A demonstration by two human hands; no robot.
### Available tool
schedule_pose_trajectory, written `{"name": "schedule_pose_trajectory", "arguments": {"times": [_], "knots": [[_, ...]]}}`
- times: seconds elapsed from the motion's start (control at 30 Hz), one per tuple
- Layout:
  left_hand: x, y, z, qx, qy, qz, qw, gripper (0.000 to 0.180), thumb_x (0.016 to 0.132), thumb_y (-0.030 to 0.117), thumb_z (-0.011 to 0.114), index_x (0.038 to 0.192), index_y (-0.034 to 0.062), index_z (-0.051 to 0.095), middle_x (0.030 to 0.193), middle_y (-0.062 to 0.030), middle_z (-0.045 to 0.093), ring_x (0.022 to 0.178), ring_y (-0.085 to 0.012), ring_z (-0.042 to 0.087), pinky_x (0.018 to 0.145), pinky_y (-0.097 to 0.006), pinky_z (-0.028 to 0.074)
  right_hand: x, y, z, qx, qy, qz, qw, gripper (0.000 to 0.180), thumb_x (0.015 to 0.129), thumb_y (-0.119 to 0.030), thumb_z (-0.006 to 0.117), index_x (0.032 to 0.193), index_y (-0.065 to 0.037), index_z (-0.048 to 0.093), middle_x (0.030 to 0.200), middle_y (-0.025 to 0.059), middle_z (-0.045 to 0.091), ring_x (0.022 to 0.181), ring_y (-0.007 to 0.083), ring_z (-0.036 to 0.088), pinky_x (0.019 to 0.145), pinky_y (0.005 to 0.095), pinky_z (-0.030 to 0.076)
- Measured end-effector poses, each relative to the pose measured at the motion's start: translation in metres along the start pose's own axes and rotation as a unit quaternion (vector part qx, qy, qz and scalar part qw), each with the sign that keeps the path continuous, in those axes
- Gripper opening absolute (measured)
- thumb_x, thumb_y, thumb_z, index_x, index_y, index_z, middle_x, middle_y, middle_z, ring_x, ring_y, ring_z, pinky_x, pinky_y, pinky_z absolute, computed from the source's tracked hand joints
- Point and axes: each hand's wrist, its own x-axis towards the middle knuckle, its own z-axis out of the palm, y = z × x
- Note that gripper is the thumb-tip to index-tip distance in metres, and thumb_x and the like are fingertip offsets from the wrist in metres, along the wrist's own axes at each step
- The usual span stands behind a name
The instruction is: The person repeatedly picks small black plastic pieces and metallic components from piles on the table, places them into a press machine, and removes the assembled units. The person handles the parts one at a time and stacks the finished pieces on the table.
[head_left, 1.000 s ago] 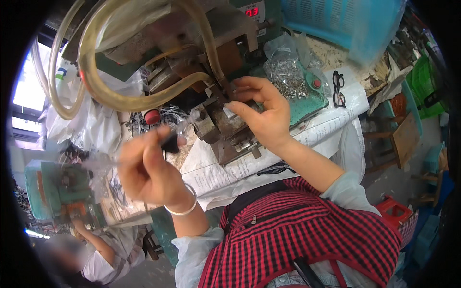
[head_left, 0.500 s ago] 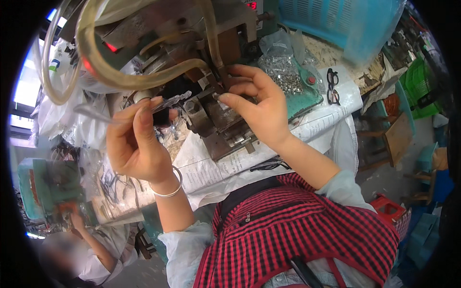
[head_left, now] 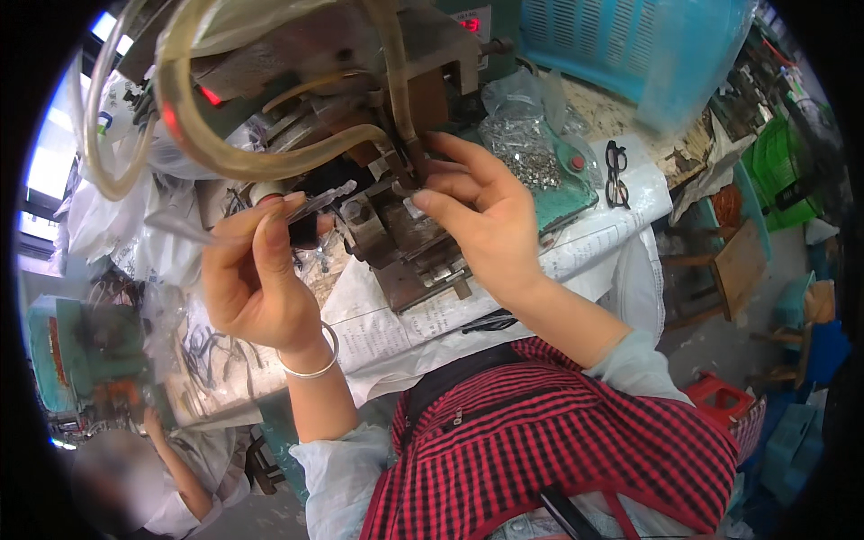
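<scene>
Workbench (head_left: 256, 385): cluttered, papers (head_left: 382, 326) along near edge.
Machine (head_left: 409, 245): dark metal, yellowish hose (head_left: 178, 85) looping above.
Right hand (head_left: 490, 216): fingers curled at the machine; whether grasping, cannot tell.
Left hand (head_left: 256, 279): thumb and forefinger pinching a clear strip (head_left: 328, 199).
Clear strip: left of the machine, tip near it.

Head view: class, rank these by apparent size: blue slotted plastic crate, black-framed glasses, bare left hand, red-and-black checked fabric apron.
1. Checked apron
2. Blue crate (visible part)
3. Left hand
4. Black-framed glasses
</scene>
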Motion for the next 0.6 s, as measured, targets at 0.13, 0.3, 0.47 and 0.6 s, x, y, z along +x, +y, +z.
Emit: {"name": "schedule_pose_trajectory", "arguments": {"times": [0.13,0.3,0.47,0.6], "knots": [[-0.020,0.016,-0.001,0.009,-0.021,-0.020,1.000,0.011,0.099,0.002,0.064,0.099,-0.0084,0.060,0.093,-0.0244,0.070,0.069,-0.0237,0.071,0.061,-0.032,0.063,-0.002,-0.026,-0.003,-0.059,-0.033,0.059,0.996,0.059,0.090,0.007,0.069,0.145,0.007,0.047,0.112,0.0099,0.071,0.102,0.0129,0.066,0.096,0.0274,0.051],[-0.018,0.021,-0.012,0.035,-0.008,0.048,0.998,0.021,0.101,0.012,0.065,0.103,-0.0085,0.061,0.090,-0.0242,0.069,0.072,-0.0273,0.071,0.057,-0.031,0.062,0.011,-0.017,-0.013,-0.150,-0.058,-0.001,0.987,0.057,0.091,0.004,0.070,0.143,0.006,0.048,0.107,0.0090,0.074,0.103,0.0127,0.067,0.095,0.0269,0.051],[0.004,-0.001,-0.013,-0.048,0.010,-0.015,0.999,0.020,0.104,0.013,0.061,0.104,-0.0073,0.061,0.091,-0.0246,0.072,0.068,-0.0251,0.070,0.050,-0.031,0.060,0.007,0.008,-0.015,-0.012,-0.029,0.030,0.999,0.058,0.092,0.002,0.071,0.146,0.004,0.050,0.111,0.0099,0.074,0.103,0.0113,0.067,0.093,0.0236,0.052],[0.008,0.000,-0.007,-0.045,0.027,-0.021,0.998,0.018,0.105,0.014,0.061,0.101,-0.0031,0.064,0.093,-0.0209,0.073,0.074,-0.0214,0.073,0.051,-0.027,0.060,0.005,0.011,-0.010,0.046,-0.021,0.028,0.998,0.060,0.091,0.003,0.071,0.147,0.004,0.049,0.111,0.0090,0.074,0.103,0.0114,0.067,0.093,0.0233,0.052]]}}
